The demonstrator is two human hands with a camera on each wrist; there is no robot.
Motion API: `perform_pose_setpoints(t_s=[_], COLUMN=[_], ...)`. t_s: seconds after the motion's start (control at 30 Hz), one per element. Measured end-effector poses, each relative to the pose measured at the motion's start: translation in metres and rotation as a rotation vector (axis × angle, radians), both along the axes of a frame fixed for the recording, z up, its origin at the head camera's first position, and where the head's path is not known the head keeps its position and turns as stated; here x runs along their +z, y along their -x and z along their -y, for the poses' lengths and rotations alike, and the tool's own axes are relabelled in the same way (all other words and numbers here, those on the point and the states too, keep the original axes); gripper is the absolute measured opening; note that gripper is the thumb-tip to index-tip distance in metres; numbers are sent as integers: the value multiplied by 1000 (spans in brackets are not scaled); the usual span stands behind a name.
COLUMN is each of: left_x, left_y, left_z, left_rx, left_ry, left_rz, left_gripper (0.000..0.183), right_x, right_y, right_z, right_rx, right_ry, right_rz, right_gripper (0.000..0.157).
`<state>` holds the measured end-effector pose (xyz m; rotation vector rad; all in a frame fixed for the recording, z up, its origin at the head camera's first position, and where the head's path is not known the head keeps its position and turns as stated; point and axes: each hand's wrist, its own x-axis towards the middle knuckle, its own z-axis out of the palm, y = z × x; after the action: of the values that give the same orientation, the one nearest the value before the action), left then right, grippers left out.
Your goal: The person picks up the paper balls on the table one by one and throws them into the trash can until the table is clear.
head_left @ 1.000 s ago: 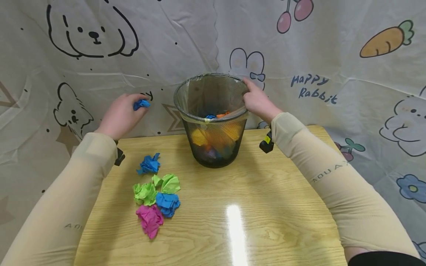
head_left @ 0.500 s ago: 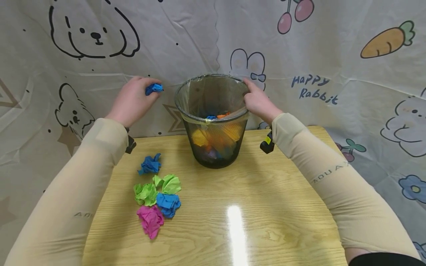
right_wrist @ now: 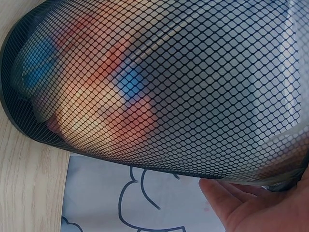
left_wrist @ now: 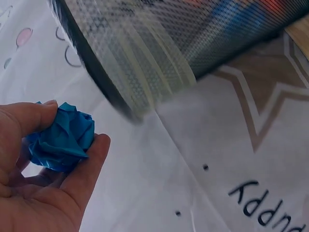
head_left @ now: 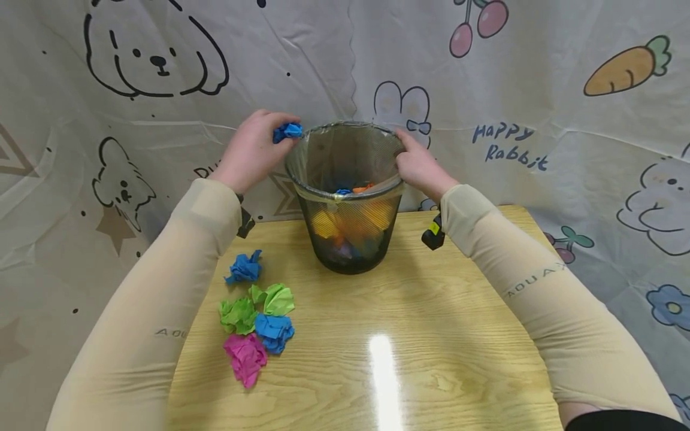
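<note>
Held paper ball (head_left: 288,132) read bright blue on my feed. I saw two blue wads (head_left: 274,332), two lime-green wads (head_left: 238,315), one magenta wad (head_left: 245,359). Bin (head_left: 350,263) had black diamond mesh, pale yellow liner (left_wrist: 169,65); yellow paper (head_left: 324,224) and orange paper (head_left: 363,188) showed inside. Table (head_left: 447,335) was yellowish wood grain. Sleeves (head_left: 142,287) were cream, grey-lettered. Cloth (head_left: 323,48) was off-white, printed with black-lined animals (head_left: 158,61), orange carrot (head_left: 620,72), pink cherries (head_left: 460,39), blue flower (head_left: 672,307), brown stars (head_left: 115,230).

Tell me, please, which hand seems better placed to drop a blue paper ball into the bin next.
Probably the left hand: it pinches a blue paper ball just outside the rim of the bin. The right hand is occupied, gripping the bin's opposite side.
</note>
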<state>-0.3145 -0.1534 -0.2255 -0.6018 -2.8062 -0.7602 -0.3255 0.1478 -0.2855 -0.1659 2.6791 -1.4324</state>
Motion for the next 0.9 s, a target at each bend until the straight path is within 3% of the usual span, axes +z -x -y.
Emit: perform_pose_setpoints(t_s=[0.37,0.63,0.9], left_x=[-4,-9,-12], left_y=[11,15,17], left_z=[-37,-43,-46], left_rx=[-92,-155,-166], left_ry=[95,173,196], left_rz=[52,167,175], left_gripper=[42,43,45], right_x=[-3,-2,-2], right_y=[1,2,2], right_z=[-1,-1,-1], right_rx=[5,4,-5], right_ry=[-18,-13,-15], right_rz=[-8,-13,-9], right_gripper=[69,69,68])
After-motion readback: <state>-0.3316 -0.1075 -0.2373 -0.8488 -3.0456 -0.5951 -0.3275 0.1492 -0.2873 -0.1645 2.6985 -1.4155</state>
